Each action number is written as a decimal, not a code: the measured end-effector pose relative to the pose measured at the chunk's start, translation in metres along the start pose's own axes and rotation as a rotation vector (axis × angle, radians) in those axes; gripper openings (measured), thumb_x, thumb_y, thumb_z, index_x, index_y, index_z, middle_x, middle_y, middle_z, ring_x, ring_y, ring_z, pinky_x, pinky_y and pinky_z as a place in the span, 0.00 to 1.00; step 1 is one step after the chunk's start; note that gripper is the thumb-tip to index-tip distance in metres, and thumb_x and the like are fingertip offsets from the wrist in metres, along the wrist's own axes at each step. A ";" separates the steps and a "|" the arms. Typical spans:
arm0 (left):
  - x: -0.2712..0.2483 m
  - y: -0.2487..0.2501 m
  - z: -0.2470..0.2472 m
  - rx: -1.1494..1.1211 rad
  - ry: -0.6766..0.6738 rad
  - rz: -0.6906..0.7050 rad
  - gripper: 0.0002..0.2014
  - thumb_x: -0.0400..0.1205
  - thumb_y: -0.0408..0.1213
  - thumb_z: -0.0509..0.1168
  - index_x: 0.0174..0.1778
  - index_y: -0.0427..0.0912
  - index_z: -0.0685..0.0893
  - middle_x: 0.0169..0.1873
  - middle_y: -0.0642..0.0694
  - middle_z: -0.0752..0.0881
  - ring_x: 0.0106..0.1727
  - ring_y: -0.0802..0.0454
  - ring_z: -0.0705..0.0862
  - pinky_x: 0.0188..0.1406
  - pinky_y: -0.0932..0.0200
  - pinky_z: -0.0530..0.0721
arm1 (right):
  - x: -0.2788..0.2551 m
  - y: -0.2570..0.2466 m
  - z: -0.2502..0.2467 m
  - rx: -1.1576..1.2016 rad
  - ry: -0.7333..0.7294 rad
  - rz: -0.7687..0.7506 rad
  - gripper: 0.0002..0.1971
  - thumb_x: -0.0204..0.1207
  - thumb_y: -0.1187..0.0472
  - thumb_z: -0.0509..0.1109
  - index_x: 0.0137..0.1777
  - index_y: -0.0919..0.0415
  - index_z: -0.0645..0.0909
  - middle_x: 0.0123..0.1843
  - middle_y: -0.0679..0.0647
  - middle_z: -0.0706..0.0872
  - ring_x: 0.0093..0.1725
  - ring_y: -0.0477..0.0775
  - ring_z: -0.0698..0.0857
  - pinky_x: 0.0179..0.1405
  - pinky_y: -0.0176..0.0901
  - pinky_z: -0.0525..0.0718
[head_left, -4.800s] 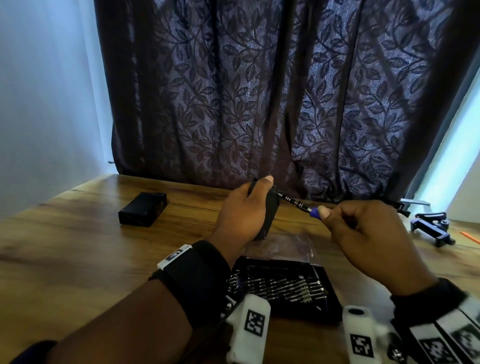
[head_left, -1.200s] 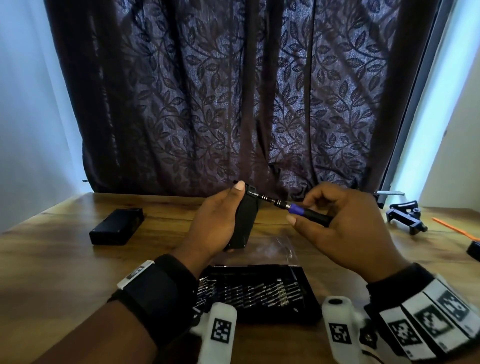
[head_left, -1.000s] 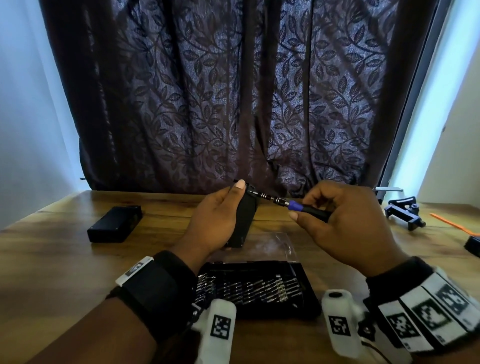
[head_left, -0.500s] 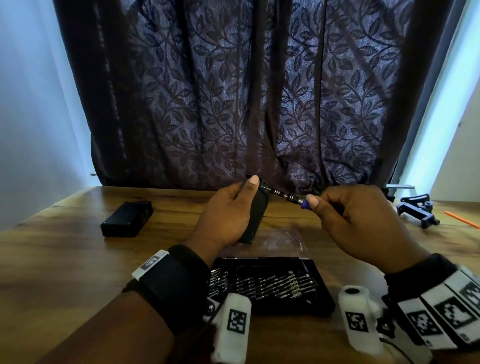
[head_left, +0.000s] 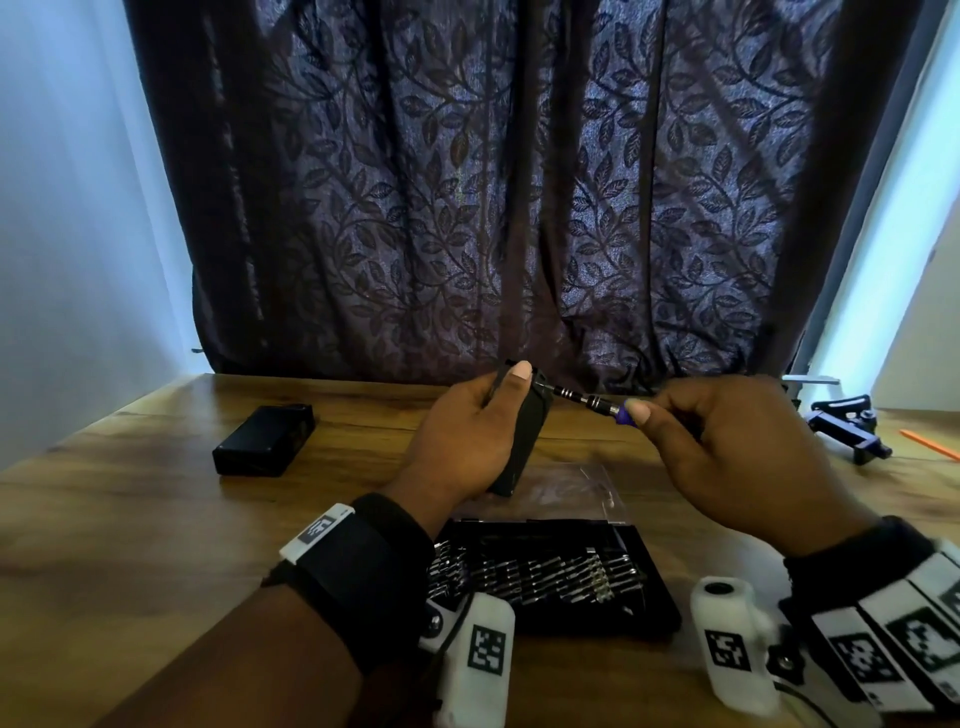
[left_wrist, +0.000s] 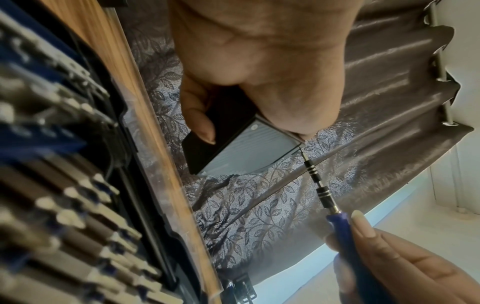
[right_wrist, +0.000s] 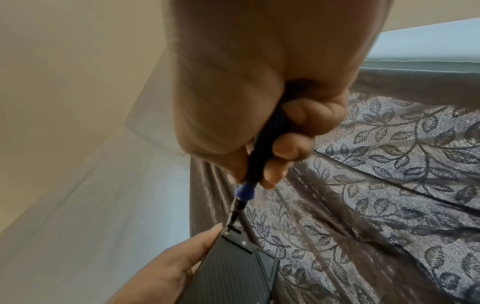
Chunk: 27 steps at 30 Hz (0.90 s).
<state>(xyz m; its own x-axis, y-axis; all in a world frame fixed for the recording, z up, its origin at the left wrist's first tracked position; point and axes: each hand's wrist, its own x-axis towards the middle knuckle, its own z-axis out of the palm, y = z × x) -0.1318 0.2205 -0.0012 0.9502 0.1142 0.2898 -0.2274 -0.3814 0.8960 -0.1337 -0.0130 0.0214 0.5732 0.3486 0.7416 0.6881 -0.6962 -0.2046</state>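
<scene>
My left hand (head_left: 470, 436) grips a flat black box-shaped device (head_left: 522, 441) upright above the table, thumb at its top edge. The same black device (left_wrist: 233, 144) shows a grey face in the left wrist view, and the device (right_wrist: 233, 265) shows a ribbed face in the right wrist view. My right hand (head_left: 727, 441) pinches the blue handle of a small screwdriver (head_left: 587, 401). The screwdriver (right_wrist: 244, 193) has its tip at a screw on the device's top corner. The screwdriver (left_wrist: 327, 197) has a black ringed shaft.
An open black case of screwdriver bits (head_left: 550, 577) lies on the wooden table (head_left: 130, 519) below my hands, its clear lid (head_left: 561, 488) folded back. Another black box (head_left: 265, 440) lies at the left. A black clamp (head_left: 847, 426) and an orange stick (head_left: 930, 437) lie at the far right. A dark leaf-patterned curtain (head_left: 493, 182) hangs behind.
Both hands keep their hold, screwdriver tip staying at the device's top corner. The right fingers have shifted along the blue handle from frame to frame. The head view has drifted slightly.
</scene>
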 end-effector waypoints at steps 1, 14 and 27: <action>0.001 0.000 0.000 0.008 0.008 0.004 0.30 0.85 0.70 0.56 0.48 0.46 0.89 0.42 0.41 0.92 0.45 0.43 0.91 0.54 0.37 0.90 | 0.001 0.001 0.001 -0.018 -0.009 -0.005 0.24 0.85 0.44 0.66 0.25 0.44 0.71 0.20 0.44 0.75 0.25 0.47 0.79 0.23 0.32 0.64; 0.002 -0.002 -0.002 0.074 0.026 0.040 0.31 0.86 0.69 0.54 0.48 0.46 0.89 0.40 0.44 0.92 0.43 0.48 0.91 0.52 0.39 0.90 | -0.002 0.002 -0.001 0.059 0.025 0.034 0.12 0.70 0.49 0.82 0.34 0.48 0.81 0.26 0.43 0.84 0.32 0.47 0.84 0.28 0.30 0.74; 0.002 -0.004 -0.002 0.060 0.005 0.024 0.30 0.85 0.69 0.54 0.47 0.47 0.89 0.40 0.45 0.92 0.43 0.47 0.91 0.50 0.41 0.89 | 0.000 0.002 -0.001 0.043 -0.054 0.008 0.19 0.80 0.39 0.63 0.30 0.44 0.79 0.23 0.45 0.81 0.27 0.47 0.82 0.25 0.34 0.73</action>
<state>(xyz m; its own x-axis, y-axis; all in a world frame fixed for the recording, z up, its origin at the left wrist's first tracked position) -0.1290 0.2241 -0.0032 0.9437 0.1089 0.3124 -0.2365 -0.4385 0.8671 -0.1326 -0.0146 0.0215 0.6011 0.3775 0.7044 0.7014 -0.6717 -0.2386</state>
